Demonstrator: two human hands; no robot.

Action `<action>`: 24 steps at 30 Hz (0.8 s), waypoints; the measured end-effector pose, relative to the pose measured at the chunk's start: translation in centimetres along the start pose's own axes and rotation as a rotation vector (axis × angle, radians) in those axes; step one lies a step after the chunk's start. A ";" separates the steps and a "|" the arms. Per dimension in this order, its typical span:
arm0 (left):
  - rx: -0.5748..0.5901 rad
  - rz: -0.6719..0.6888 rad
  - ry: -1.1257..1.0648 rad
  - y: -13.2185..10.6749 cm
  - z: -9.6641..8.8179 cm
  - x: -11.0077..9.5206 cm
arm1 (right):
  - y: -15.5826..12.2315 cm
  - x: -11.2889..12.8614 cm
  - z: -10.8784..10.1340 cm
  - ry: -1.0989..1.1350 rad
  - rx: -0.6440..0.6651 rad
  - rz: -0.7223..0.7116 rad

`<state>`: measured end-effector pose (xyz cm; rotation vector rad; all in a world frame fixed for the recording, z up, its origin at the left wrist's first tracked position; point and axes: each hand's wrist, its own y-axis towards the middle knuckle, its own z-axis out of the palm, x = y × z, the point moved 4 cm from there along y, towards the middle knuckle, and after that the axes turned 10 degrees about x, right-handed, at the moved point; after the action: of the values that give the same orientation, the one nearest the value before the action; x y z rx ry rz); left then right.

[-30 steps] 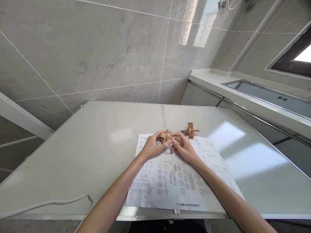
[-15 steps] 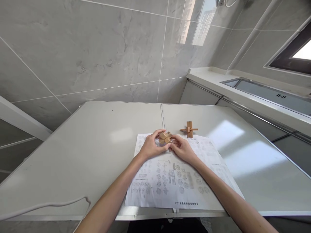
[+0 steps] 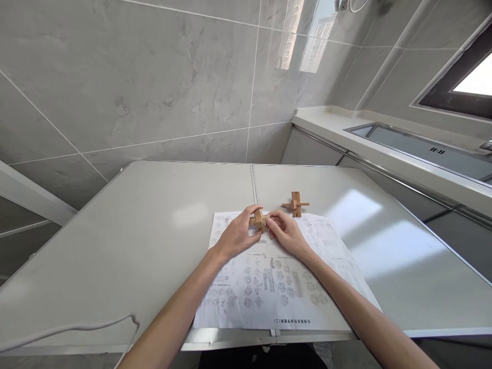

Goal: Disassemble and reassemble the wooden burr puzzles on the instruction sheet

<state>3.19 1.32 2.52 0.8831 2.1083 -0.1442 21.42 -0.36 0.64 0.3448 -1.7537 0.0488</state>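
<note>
Between my two hands is a small wooden interlocking puzzle of light blocks, held just over the far part of a printed sheet. My left hand grips it from the left, fingers at its top and thumb below. From the right, my right hand pinches its edge, with fingertips and thumb close together. A second wooden puzzle, cross-shaped, lies on the table beyond the sheet, just past my right hand. The sheet carries rows of small line drawings and text, upside down to me.
A pale folding table with a centre seam bears everything. A white cable runs over its near left corner. Behind stands a grey tiled wall. At the right is a counter with a sink.
The puzzle in my hands has been turned, so another side faces me. My right fingers have shifted slightly on it. The whole view has moved a little; the second puzzle lies still.
</note>
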 end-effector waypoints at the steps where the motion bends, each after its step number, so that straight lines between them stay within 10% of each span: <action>1: -0.008 0.009 0.003 0.0 0.0 0.0 | 0.1 0.0 0.0 0.011 0.015 0.005; 24: -0.100 -0.054 -0.243 -0.2 -0.2 -1.1 | 0.3 -0.8 0.4 0.475 0.218 0.155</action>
<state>3.35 0.70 3.42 0.7124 1.8959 -0.1639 21.09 -0.03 -0.13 0.3235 -1.3010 0.4044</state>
